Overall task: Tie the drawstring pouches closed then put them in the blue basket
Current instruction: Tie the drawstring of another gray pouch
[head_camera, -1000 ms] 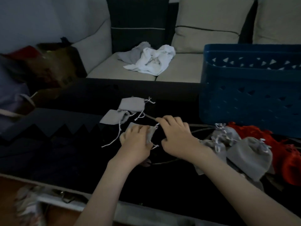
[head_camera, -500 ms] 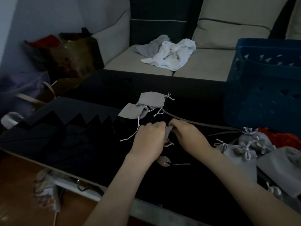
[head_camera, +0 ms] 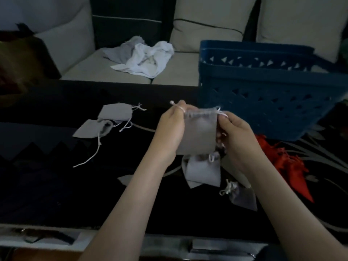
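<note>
I hold the grey pouch (head_camera: 199,133) upright above the dark table (head_camera: 56,185), just left of the blue basket (head_camera: 263,102). My left hand (head_camera: 172,129) pinches one drawstring end at the mouth; my right hand (head_camera: 238,136) pinches the other. Two untied pouches (head_camera: 105,121) lie further left.

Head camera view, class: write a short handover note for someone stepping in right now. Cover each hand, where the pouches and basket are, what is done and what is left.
Left hand pinches the drawstring at the left top corner of the held grey pouch; right hand pinches the string at its right corner. The pouch is lifted off the table, its mouth not yet tied.
Blue basket stands at the right rear; its inside is not visible.
Two flat grey pouches lie to the left, strings loose.
Tied-looking grey pouches lie below the hands.
Left: cinch and tie the held pouch, tie the two flat ones, then basket them all.
</note>
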A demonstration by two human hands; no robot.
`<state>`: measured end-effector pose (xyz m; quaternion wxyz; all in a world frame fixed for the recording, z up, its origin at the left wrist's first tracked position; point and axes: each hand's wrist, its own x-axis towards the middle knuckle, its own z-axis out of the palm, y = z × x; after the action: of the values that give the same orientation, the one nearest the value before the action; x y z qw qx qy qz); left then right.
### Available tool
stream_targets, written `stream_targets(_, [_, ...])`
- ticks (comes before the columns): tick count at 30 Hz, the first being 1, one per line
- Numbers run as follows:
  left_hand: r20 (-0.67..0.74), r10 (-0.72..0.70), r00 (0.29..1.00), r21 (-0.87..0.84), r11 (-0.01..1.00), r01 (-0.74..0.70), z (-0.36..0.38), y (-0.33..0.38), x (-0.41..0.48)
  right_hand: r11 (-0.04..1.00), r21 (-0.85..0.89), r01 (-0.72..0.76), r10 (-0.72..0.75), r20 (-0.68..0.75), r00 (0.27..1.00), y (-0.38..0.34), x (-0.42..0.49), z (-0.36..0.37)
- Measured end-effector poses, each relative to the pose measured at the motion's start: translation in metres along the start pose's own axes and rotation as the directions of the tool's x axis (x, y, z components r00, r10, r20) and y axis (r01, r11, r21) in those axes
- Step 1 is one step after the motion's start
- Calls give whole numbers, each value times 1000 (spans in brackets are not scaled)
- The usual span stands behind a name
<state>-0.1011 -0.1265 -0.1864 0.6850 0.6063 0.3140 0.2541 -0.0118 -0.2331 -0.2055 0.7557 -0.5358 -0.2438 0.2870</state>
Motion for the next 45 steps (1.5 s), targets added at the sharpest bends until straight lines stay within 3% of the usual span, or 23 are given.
stream_targets(3, [23, -135, 991, -83, 987, 137, 12, -1, -4, 992, 103, -78, 87, -90, 992, -1, 2, -13])
stream_targets(7, [-89, -148, 985, -247, 961, 122, 9, -3, -7, 994, 42, -101, 104, -79, 991, 1, 6, -21])
stream_targets(15, [-169, -243, 955, -324, 929, 179, -4, -22, 4, 992, 0, -126, 126, -50, 991, 6, 13, -34])
stream_targets(21, [-66, -396, 916, -578, 763, 288, -14, -35, 24, 981, -90, -172, 171, -26, 985, 18, 15, -23])
stream_targets(26, [55, -463, 885, -734, 582, 350, 1, -35, 29, 983, 90, -157, 161, -38, 986, 21, 18, -25])
stream_targets(29, [128, -457, 880, -722, 565, 398, 1, -34, 34, 970, 236, -62, 69, -23, 997, 17, 21, -28])
stream_targets(33, [105, -441, 891, -693, 610, 384, -8, -33, 38, 932, 361, -16, 57, -102, 993, 12, 25, -33])
stream_targets(39, [44, -355, 934, -757, 598, 263, -11, -31, 39, 999, 16, 34, -33, -85, 996, 10, 22, -41])
stream_targets(41, [114, -292, 950, -752, 599, 274, -10, -26, 36, 998, -68, 2, -7, -78, 997, 4, 23, -44])
stream_targets(45, [255, -150, 955, -690, 664, 288, -4, -22, 26, 997, -67, -30, 29, -15, 999, -3, 20, -39])
